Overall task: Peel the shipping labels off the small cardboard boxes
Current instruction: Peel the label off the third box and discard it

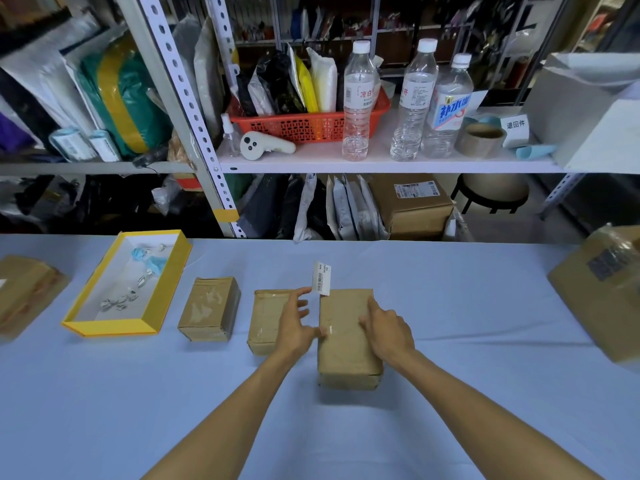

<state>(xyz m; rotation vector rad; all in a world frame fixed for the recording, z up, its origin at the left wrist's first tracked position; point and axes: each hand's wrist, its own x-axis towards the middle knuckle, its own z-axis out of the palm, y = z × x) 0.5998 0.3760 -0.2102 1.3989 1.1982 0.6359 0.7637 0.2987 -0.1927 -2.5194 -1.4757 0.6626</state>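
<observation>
Three small brown cardboard boxes point(209, 308), taped and creased, are sitting in a row mid-table on the pale blue cloth. The right hand point(388, 327) is pressing one outstretched finger onto the rightmost box point(348, 355). The left hand point(296, 323) is spreading wide, its fingertip touching a white barcode label point(322, 277) that is standing up at that box's far left corner, possibly still stuck. One yellow-rimmed tray point(110, 329) is holding crumpled scraps leftward.

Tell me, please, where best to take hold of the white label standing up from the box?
Pinch the free upper end of the label, coming from the left: it stands upright off the far-left corner of the box, seemingly stuck only at its lower edge.
</observation>
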